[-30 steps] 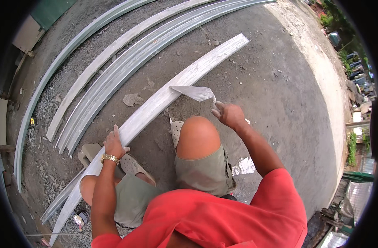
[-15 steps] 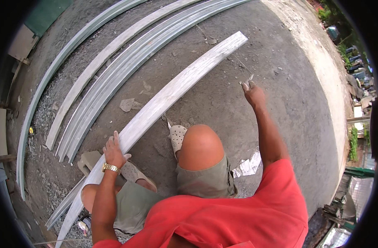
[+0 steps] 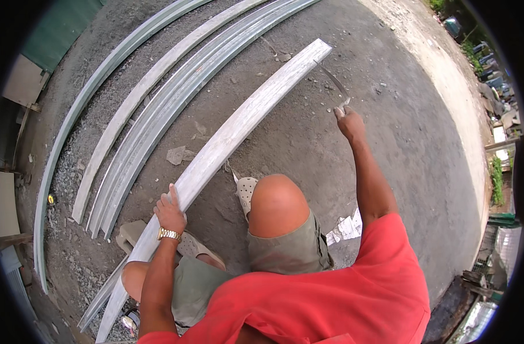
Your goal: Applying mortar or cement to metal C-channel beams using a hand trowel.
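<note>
A long, pale, weathered beam (image 3: 247, 117) runs slantwise from beside my left leg to the far middle of the ground. My left hand (image 3: 171, 214), with a gold-coloured watch at its wrist, grips the beam's nearer part, fingers over its upper face. Out to the right, my right hand (image 3: 349, 121) is closed on one end of a thin, curved grey strip (image 3: 334, 82). The strip's other end meets the beam near its far tip. Whether it is a blade or a loose metal band, I cannot tell.
Several long metal channels (image 3: 159, 123) lie on the gravelly ground to the left. A concrete block (image 3: 128, 235) sits beside the beam, near my left shoe. A yellow tape measure (image 3: 51, 199) lies at the far left. Crumpled shiny sheet (image 3: 346, 228) is right of my knee.
The strip now shows its broad, curved side, where before it looked like a thin line. My right hand has shifted only slightly. My left hand stays on the beam; the whole view has shifted a little.
</note>
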The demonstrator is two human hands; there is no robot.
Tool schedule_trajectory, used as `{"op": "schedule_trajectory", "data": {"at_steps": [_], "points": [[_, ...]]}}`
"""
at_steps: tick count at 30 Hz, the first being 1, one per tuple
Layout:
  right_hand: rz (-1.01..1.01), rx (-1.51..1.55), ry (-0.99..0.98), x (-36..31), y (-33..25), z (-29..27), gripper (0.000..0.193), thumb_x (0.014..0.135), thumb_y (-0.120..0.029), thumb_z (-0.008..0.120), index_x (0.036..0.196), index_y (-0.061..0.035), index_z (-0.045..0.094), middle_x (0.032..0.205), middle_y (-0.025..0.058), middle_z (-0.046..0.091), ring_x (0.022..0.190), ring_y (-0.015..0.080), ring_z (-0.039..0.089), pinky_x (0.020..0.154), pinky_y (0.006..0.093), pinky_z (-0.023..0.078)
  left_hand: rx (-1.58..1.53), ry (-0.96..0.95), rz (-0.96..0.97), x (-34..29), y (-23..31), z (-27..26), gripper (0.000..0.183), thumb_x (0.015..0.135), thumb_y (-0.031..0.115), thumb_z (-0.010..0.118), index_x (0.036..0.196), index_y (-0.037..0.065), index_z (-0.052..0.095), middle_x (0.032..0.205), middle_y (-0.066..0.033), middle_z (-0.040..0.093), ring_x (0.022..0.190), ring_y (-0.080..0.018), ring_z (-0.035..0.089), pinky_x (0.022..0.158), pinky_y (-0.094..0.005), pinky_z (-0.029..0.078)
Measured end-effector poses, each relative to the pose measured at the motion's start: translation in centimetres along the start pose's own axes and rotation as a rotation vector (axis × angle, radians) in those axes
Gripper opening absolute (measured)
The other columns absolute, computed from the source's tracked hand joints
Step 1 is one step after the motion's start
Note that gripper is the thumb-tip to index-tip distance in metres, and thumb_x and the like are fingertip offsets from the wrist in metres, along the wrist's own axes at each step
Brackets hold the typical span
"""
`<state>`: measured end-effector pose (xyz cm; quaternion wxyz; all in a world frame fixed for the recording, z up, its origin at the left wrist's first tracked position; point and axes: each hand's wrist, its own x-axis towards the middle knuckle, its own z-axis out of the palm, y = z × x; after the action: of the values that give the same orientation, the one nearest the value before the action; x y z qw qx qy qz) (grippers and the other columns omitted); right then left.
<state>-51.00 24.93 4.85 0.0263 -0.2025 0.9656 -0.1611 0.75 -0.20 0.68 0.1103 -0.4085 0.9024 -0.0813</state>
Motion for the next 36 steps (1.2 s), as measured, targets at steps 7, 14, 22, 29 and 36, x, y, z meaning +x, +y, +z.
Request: {"op": "schedule_trajectory", "data": {"at_steps": [7,14,22,29,36], "points": [[-0.18,0.146,-0.074,-11.6,-2.3,2.6,0.046,0.089,-0.045,0.054,0.111,-0.0047,0.06,0.092,0.0207,0.067,0.088,0.0394,0.063,0.074,0.0465,0.049,-0.467,-0.19,0.191,3.2,-5.0,-2.1,0.116,0.048,0.014,0.08,0.148,0.013,0.021,0.114,-0.0209,0.053,0.101,-0.0389,0.055,0.092,-0.0419,0.046],[-0.437,0.038,-0.153,-14.5,-3.9,8.8,0.04,0.089,-0.046,0.055,0.111,-0.0123,0.06,0.087,0.0146,0.065,0.079,0.0345,0.064,0.067,0.0441,0.052,-0.768,-0.487,0.24,6.6,-7.7,-2.7,0.114,0.042,0.017,0.082,0.145,0.013,0.033,0.136,-0.0176,0.049,0.125,-0.0289,0.048,0.105,-0.0333,0.037],[-0.043,0.101,0.025,-4.1,-7.2,5.6,0.042,0.091,-0.045,0.051,0.107,-0.0066,0.06,0.09,0.0212,0.067,0.086,0.0386,0.064,0.073,0.0474,0.05,-0.885,-0.586,0.225,7.8,-8.8,-2.3,0.116,0.039,0.02,0.083,0.144,0.012,0.034,0.134,-0.015,0.052,0.124,-0.027,0.048,0.106,-0.0324,0.035],[-0.665,0.042,-0.272,-14.2,-7.7,7.5,0.04,0.089,-0.046,0.055,0.112,-0.0136,0.061,0.081,0.0124,0.064,0.077,0.0322,0.064,0.066,0.0434,0.051,-0.829,-0.734,0.201,9.5,-9.8,-2.1,0.117,0.038,0.032,0.087,0.142,0.011,0.038,0.133,-0.0149,0.053,0.121,-0.0275,0.05,0.103,-0.0338,0.036],[-0.414,0.064,-0.1,-11.2,-8.9,6.9,0.038,0.089,-0.044,0.057,0.106,-0.0114,0.063,0.084,0.0154,0.066,0.076,0.0358,0.064,0.066,0.0456,0.051,-0.908,-0.676,0.197,8.1,-9.0,-3.9,0.109,0.042,0.023,0.084,0.142,0.013,0.039,0.125,-0.0125,0.058,0.115,-0.0245,0.053,0.098,-0.0341,0.041]]}}
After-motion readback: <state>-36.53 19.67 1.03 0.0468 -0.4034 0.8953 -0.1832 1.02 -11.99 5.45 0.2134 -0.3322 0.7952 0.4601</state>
